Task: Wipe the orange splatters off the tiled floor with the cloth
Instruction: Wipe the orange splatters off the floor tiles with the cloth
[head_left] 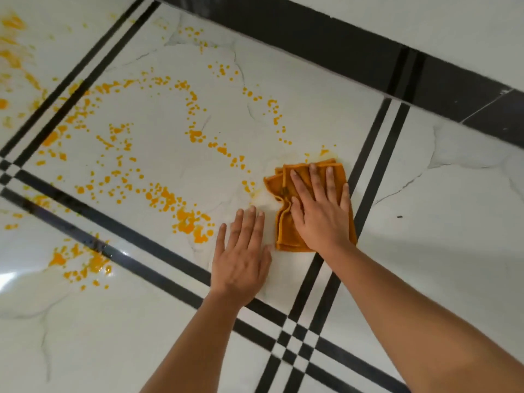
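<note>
A folded orange cloth (286,231) lies flat on the white marble-look tiled floor (442,222), near the middle of the view. My right hand (319,208) presses down on it with straight, spread fingers. My left hand (242,256) lies flat on the bare tile just left of the cloth, fingers straight. Orange splatters (187,219) cover the tile to the left in arcs of dots and blobs. More orange splatters (79,265) sit at the lower left and far upper left. A faint wet smear shows around the cloth's left and top edges.
Double black stripes (368,177) cross the floor right of the cloth and run diagonally below both hands. A wide black skirting band (354,52) with a pale wall above it borders the floor at the top right. A small dark speck (399,216) lies on the tile at right.
</note>
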Action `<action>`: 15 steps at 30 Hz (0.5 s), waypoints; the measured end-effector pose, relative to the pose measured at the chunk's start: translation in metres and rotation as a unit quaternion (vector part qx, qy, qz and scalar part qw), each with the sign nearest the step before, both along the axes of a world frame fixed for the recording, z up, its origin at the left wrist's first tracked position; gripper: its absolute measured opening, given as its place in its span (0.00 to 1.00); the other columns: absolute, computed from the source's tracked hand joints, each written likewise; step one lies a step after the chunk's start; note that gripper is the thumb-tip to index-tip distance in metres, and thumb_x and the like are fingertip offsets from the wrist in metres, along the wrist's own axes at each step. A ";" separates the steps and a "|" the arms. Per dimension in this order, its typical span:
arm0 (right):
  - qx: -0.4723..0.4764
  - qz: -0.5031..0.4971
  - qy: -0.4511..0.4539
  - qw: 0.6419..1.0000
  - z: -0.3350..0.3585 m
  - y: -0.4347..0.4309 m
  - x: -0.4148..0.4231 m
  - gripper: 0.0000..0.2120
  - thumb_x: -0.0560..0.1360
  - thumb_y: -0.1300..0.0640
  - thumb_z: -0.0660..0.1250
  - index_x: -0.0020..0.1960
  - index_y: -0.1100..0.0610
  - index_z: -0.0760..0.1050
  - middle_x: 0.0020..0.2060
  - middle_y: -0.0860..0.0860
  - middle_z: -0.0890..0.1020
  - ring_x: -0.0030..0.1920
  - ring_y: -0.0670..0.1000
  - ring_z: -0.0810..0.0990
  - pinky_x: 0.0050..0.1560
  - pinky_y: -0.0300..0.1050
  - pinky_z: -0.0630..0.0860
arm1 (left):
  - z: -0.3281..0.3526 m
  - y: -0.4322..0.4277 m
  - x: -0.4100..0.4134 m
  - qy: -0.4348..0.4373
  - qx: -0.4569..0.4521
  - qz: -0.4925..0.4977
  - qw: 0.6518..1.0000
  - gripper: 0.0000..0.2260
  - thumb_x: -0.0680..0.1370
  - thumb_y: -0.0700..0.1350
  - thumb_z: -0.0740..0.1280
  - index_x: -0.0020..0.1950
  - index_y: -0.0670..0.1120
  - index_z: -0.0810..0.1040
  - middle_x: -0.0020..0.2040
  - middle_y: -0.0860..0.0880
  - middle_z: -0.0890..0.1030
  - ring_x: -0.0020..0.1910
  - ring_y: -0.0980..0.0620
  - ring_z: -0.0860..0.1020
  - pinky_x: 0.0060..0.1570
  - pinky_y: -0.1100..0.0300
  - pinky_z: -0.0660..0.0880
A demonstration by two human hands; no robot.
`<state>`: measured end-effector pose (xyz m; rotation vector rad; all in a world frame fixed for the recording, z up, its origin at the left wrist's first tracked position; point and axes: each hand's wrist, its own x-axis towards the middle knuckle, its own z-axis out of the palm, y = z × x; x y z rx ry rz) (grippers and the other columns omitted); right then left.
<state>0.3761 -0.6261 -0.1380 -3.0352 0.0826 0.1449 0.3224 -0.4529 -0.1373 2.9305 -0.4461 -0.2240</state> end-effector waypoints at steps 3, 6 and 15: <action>-0.001 0.019 0.016 1.000 0.000 0.002 -0.029 0.34 0.75 0.32 0.42 0.76 0.46 0.53 0.76 0.54 0.55 0.75 0.62 0.49 0.69 0.67 0.47 | -0.006 0.010 -0.019 -0.004 0.010 0.054 0.998 0.27 0.80 0.55 0.46 0.76 0.43 0.53 0.75 0.45 0.55 0.74 0.49 0.51 0.71 0.51 0.43; -0.034 0.059 0.055 0.996 0.002 -0.001 -0.042 0.41 0.68 0.24 0.41 0.76 0.42 0.46 0.77 0.56 0.49 0.75 0.63 0.45 0.69 0.68 0.44 | -0.007 0.008 -0.035 0.008 0.010 0.127 0.992 0.29 0.79 0.56 0.48 0.75 0.41 0.52 0.75 0.45 0.53 0.74 0.48 0.52 0.71 0.51 0.42; -0.005 0.200 0.020 0.980 -0.001 0.042 -0.049 0.29 0.74 0.32 0.43 0.74 0.38 0.51 0.76 0.53 0.53 0.75 0.63 0.51 0.68 0.71 0.53 | 0.001 0.047 -0.050 0.016 0.008 0.226 0.974 0.30 0.78 0.58 0.43 0.76 0.44 0.45 0.76 0.48 0.46 0.75 0.51 0.44 0.71 0.53 0.38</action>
